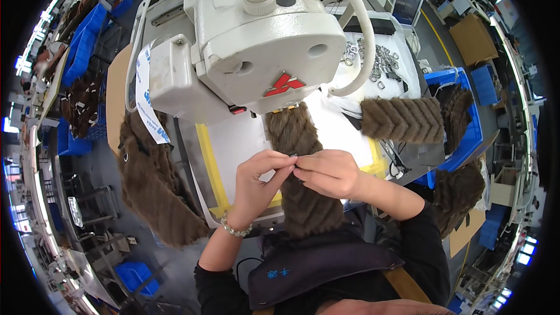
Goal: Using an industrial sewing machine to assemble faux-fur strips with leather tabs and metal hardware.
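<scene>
The sewing machine (268, 67) is the large pale one, and a long brown fur strip (312, 210) runs from under its head straight toward the person, its near end reaching the dark apron (326, 268). Both bare hands are above this strip, on the person's side of the machine.

The left hand (251, 184) has its thumb and forefinger drawn together in a pinch on a small dark piece (293, 155). The right hand (332, 173) meets it from the other side, fingers bunched and thumb tips closed in on the same piece. The fingertips cover most of it, so its full shape cannot be told. A beaded bracelet (236, 226) circles the left wrist.

Under the strip, in front of the machine, is a white work surface (236, 151) edged with yellow tape (211, 166). To the machine's left a thick brown fur piece (154, 189) hangs down, and a white paper strip with blue print (150, 102) dangles at the machine's side. To the machine's right are a heap of metal rings (382, 64), a flat fur panel (402, 119) with a chevron pattern, and, farther right, a blue bin (473, 119) with more fur (457, 114) in it.
</scene>
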{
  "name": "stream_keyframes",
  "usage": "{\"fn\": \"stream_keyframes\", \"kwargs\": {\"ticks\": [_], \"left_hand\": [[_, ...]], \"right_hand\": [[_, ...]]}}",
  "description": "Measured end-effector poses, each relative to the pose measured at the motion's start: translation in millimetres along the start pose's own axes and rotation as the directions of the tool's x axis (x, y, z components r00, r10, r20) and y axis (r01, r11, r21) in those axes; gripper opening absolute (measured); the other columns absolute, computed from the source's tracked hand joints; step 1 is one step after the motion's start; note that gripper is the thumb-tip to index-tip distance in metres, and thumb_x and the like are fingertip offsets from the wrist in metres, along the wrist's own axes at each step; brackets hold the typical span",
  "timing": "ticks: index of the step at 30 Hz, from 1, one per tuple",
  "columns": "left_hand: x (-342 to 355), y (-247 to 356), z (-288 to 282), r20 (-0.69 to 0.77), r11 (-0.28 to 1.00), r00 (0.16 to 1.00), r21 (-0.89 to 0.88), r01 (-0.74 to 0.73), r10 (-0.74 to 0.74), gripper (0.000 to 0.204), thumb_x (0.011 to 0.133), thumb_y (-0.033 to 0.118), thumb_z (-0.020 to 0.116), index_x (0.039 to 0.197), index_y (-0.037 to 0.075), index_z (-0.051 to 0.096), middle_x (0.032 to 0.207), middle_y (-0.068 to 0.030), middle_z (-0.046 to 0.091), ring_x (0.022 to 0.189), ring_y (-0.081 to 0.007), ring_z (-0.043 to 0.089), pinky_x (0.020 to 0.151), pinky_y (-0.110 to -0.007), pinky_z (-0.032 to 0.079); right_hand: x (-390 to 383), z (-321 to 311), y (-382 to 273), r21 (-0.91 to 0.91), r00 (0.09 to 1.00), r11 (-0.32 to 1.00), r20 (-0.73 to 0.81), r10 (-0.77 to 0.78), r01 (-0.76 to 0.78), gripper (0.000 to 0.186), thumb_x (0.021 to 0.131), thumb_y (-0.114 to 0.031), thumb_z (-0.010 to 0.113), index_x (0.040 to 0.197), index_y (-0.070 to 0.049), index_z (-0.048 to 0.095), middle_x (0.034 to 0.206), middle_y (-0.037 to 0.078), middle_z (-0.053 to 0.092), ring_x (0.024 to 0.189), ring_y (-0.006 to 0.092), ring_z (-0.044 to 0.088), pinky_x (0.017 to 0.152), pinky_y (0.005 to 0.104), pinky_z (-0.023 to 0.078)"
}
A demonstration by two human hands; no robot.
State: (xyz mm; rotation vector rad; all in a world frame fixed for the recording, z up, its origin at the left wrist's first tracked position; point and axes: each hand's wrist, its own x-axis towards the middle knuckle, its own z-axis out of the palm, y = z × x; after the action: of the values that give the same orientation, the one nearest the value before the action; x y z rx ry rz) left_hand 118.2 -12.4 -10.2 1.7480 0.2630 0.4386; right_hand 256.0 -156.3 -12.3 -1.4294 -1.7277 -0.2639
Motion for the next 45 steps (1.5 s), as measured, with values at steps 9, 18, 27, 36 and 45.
{"fn": "stream_keyframes", "kwargs": {"ticks": [9,18,27,36,45], "left_hand": [[21.4,1.7,-11.3,0.063,0.732,0.983,0.66,-0.169,0.171,0.027,0.079,0.008,0.071,0.106,0.002,0.067,0.107,-0.0118,0.064,0.096,-0.0303,0.061,0.083,-0.038,0.05],[33.8,-17.3,-8.8,0.113,0.588,0.982,0.788,-0.183,0.153,0.047,0.083,0.02,0.068,0.123,-0.001,0.056,0.119,-0.018,0.055,0.108,-0.0336,0.054,0.091,-0.043,0.044],[52.4,-29.5,-11.3,0.137,0.577,0.981,0.794,-0.192,0.138,0.056,0.08,0.027,0.071,0.128,0.003,0.053,0.12,-0.0174,0.053,0.108,-0.0336,0.052,0.092,-0.042,0.043],[54.5,-40.9,-8.0,0.129,0.533,0.968,0.815,-0.227,0.215,0.048,0.079,0.031,0.071,0.12,0.009,0.058,0.115,-0.0143,0.056,0.102,-0.0334,0.053,0.087,-0.046,0.041],[49.8,-43.8,6.3,0.096,0.302,0.971,0.94,-0.161,0.218,0.048,0.077,0.035,0.071,0.121,0.019,0.06,0.119,-0.0103,0.054,0.107,-0.0313,0.05,0.089,-0.051,0.039]], "right_hand": [[8.9,18.3,53.7,0.035,0.901,0.903,-0.06,0.429,-0.427,0.02,0.068,0.004,0.071,0.085,-0.003,0.063,0.093,0.009,0.068,0.076,0.0263,0.066,0.064,0.032,0.054],[16.4,29.6,81.6,-0.011,0.831,0.832,-0.066,0.552,-0.554,0.012,0.072,-0.001,0.071,0.082,-0.004,0.064,0.075,0.011,0.066,0.069,0.0279,0.065,0.062,0.0347,0.052],[13.8,33.9,79.2,0.027,0.932,0.932,0.062,0.358,-0.36,0.017,0.069,-0.001,0.071,0.084,-0.005,0.063,0.084,0.01,0.065,0.079,0.0299,0.064,0.068,0.0373,0.052],[14.7,26.1,76.4,-0.073,0.942,0.966,0.214,0.258,-0.248,0.014,0.07,-0.003,0.072,0.082,-0.004,0.065,0.089,0.007,0.066,0.081,0.0285,0.063,0.071,0.0371,0.051],[9.7,17.4,72.6,-0.01,0.93,0.93,-0.009,0.368,-0.368,0.021,0.066,0.001,0.075,0.086,-0.005,0.068,0.088,0.007,0.068,0.081,0.024,0.066,0.07,0.0328,0.053]]}}
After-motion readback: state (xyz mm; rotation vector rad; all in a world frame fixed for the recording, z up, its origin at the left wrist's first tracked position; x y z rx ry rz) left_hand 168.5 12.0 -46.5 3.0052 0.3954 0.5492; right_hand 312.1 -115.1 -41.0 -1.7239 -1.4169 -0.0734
